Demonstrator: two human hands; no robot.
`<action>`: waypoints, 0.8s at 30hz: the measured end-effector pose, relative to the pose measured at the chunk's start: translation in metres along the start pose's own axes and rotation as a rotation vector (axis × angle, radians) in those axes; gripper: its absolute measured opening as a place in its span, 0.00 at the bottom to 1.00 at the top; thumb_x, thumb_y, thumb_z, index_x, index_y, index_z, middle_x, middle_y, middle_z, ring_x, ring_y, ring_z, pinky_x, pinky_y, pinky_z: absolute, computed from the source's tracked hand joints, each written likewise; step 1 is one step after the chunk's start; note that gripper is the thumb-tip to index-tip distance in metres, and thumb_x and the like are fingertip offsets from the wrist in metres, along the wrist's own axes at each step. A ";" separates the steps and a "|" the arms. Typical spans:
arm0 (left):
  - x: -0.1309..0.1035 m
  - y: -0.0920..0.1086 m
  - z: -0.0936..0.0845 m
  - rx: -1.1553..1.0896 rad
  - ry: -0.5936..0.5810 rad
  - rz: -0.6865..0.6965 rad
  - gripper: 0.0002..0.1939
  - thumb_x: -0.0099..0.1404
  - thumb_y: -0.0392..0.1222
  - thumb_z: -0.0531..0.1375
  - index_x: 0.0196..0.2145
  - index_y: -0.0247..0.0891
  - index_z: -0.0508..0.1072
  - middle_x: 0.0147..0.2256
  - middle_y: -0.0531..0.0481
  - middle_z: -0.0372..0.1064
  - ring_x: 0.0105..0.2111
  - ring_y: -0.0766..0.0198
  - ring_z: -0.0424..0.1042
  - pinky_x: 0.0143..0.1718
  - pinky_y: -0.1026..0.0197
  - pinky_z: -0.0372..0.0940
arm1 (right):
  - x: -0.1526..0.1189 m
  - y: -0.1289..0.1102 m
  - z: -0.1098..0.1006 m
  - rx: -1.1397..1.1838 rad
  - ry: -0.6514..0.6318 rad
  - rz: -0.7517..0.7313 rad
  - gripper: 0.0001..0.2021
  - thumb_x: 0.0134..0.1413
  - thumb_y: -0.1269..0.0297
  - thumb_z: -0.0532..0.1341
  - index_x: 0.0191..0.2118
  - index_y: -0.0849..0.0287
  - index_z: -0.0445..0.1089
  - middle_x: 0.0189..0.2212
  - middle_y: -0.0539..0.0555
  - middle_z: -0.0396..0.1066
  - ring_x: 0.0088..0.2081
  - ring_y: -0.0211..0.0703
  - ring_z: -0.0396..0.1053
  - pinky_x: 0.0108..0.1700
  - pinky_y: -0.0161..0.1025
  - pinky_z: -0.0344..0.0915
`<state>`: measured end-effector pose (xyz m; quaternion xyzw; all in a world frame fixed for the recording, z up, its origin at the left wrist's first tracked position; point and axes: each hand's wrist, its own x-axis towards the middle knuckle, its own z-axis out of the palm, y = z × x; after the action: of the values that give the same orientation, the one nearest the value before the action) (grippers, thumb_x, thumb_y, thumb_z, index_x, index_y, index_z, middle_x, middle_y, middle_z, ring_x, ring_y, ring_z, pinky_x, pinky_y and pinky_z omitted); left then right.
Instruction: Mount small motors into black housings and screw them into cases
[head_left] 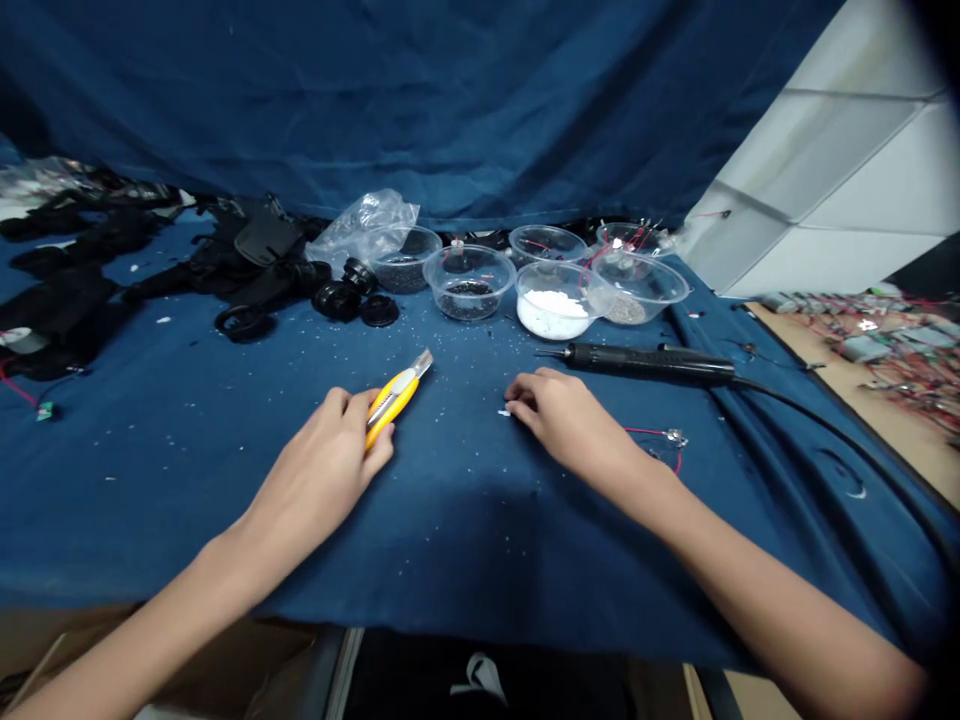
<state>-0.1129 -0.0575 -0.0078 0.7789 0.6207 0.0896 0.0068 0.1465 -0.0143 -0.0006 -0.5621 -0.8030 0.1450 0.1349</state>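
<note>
My left hand is wrapped around a yellow utility knife, whose metal tip points away and to the right. Over the blue cloth, my right hand has its fingers curled together. At its fingertips a small white piece shows, pinched or just touching; the grip is partly hidden by the hand. Just beyond that hand lies a black electric screwdriver with its bit pointing left. Beside the right forearm rests a small part with red wires.
Clear plastic bowls stand along the back, one with white bits, another with black screws. Black parts pile up at the left. A cable runs right, near wired components on a board. White crumbs dot the cloth.
</note>
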 end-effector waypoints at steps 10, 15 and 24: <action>-0.012 0.040 -0.009 -0.339 -0.148 0.042 0.24 0.70 0.51 0.46 0.62 0.51 0.58 0.45 0.49 0.71 0.35 0.57 0.74 0.29 0.59 0.67 | -0.003 0.003 0.007 0.230 -0.007 0.074 0.06 0.52 0.75 0.61 0.28 0.58 0.72 0.27 0.52 0.71 0.30 0.41 0.67 0.33 0.37 0.57; -0.019 0.042 -0.005 -0.282 -0.105 0.092 0.25 0.70 0.51 0.45 0.63 0.50 0.58 0.46 0.46 0.71 0.30 0.57 0.73 0.26 0.58 0.67 | -0.004 -0.001 0.013 0.196 0.035 0.099 0.06 0.50 0.75 0.60 0.27 0.58 0.71 0.27 0.52 0.69 0.29 0.40 0.65 0.31 0.37 0.56; -0.028 0.049 -0.016 -0.192 -0.128 0.098 0.24 0.73 0.48 0.45 0.64 0.46 0.56 0.47 0.47 0.70 0.27 0.65 0.72 0.27 0.63 0.68 | -0.010 -0.009 0.019 0.142 0.135 0.060 0.05 0.55 0.75 0.59 0.30 0.61 0.70 0.29 0.51 0.67 0.29 0.37 0.64 0.32 0.35 0.57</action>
<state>-0.0745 -0.0974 0.0104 0.8081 0.5689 0.0990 0.1165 0.1347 -0.0283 -0.0151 -0.5835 -0.7625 0.1672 0.2240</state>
